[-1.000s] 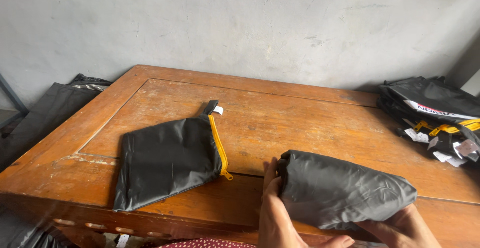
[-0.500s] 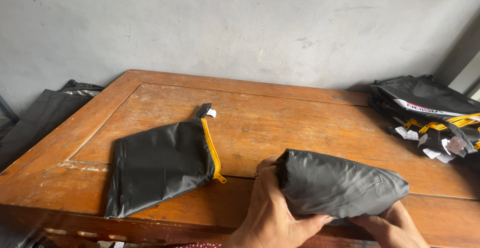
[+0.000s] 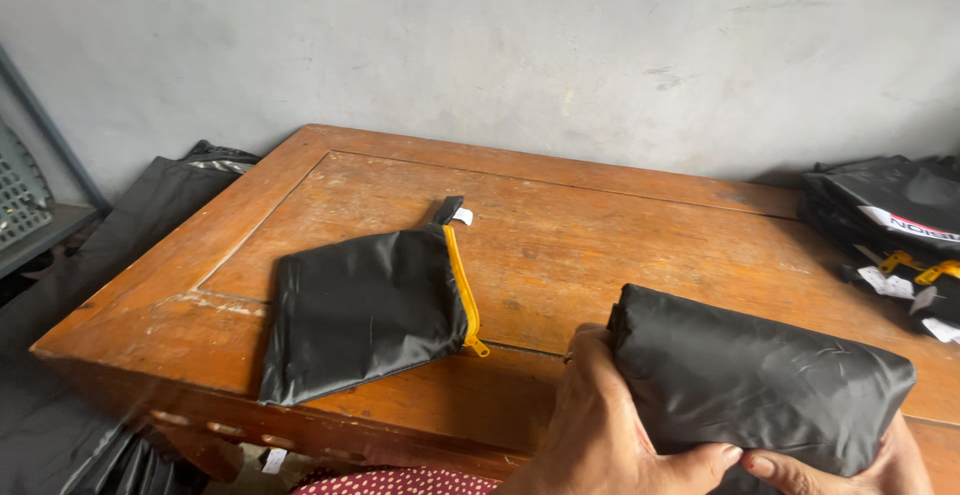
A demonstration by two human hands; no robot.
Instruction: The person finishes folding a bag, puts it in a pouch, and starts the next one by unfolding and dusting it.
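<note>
Wood, worn and reddish brown, made up the counter [image 3: 620,225], which stood against a pale grey wall [image 3: 500,45]. A folded black bundle [image 3: 760,380] of shiny fabric lay at the counter's near right edge. The left hand [image 3: 610,425] gripped the bundle's left end, thumb along its lower edge. The right hand [image 3: 850,465], mostly hidden beneath the bundle, held its lower right side, with only a thumb tip and part of the palm showing. A flat black pouch [image 3: 365,310] with a yellow zip [image 3: 462,285] lay to the left, well apart from the bundle. More black folded items with white tags formed a pile [image 3: 895,225] at the far right. Dark fabric [image 3: 170,195] hung off the counter's left side.
</note>
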